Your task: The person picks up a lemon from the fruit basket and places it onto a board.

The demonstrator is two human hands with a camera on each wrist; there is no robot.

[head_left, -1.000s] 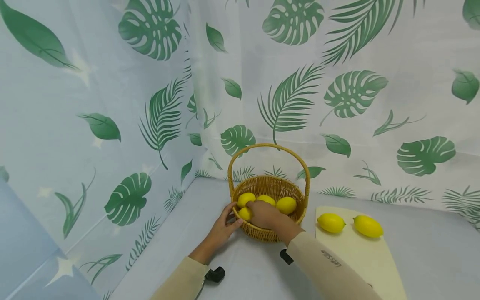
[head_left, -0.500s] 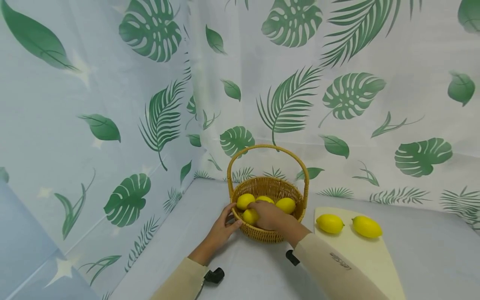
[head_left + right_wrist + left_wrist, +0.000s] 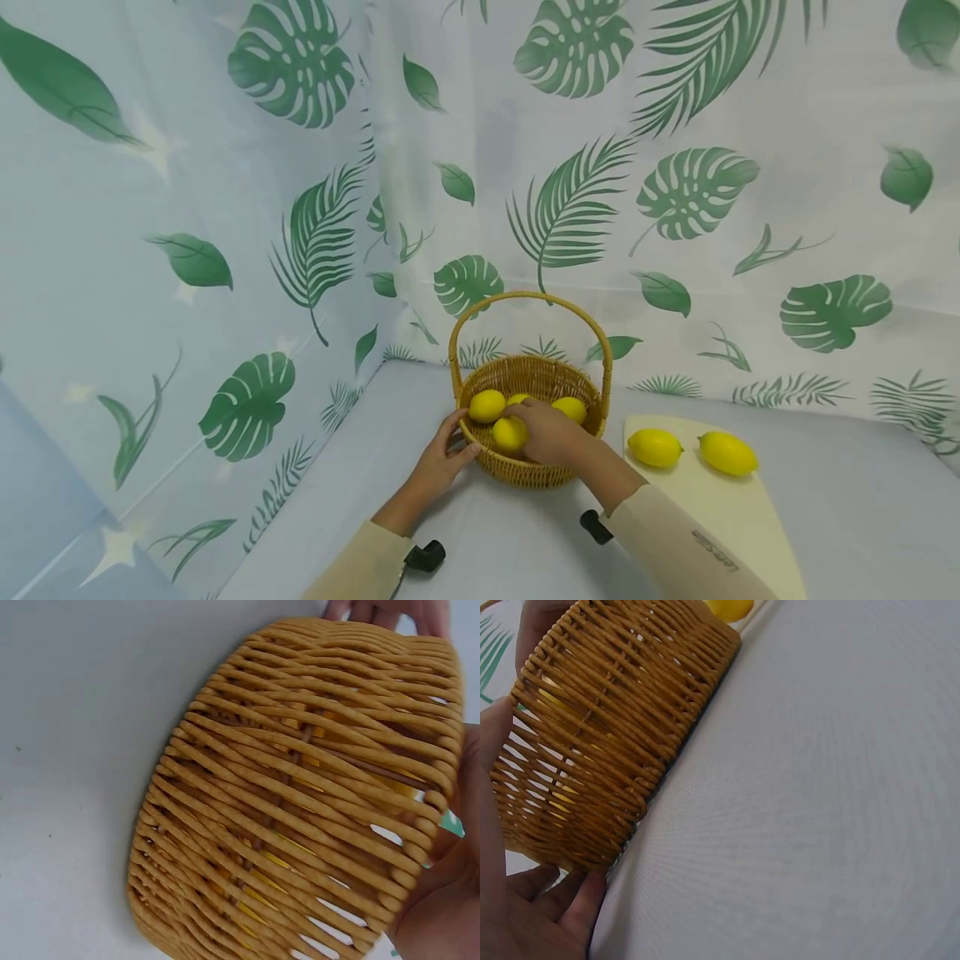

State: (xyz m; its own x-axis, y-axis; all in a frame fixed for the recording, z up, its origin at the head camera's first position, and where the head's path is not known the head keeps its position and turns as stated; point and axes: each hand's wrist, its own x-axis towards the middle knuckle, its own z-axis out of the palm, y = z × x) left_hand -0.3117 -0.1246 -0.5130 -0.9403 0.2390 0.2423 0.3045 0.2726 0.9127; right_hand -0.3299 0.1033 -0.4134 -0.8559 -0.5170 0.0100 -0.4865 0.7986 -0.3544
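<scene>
A brown wicker basket with a tall arched handle stands upright on the table, holding several yellow lemons. My left hand grips its left side, thumb at the front rim; in the left wrist view its fingers lie against the wicker. Reaching over the front rim, my right hand holds a lemon inside the basket by its right side. Other lemons sit behind it: one at the left, one partly covered by the hand, one at the right. Wicker hides the right fingertips in the right wrist view.
Right of the basket, a cream cutting board bears two lemons, a left one and a right one. The right forearm crosses part of the board. A leaf-printed curtain rises behind the pale tabletop.
My right hand has shifted a little to the right within the basket, and the held lemon has moved right with it, away from the left rim. The left hand keeps its grip.
</scene>
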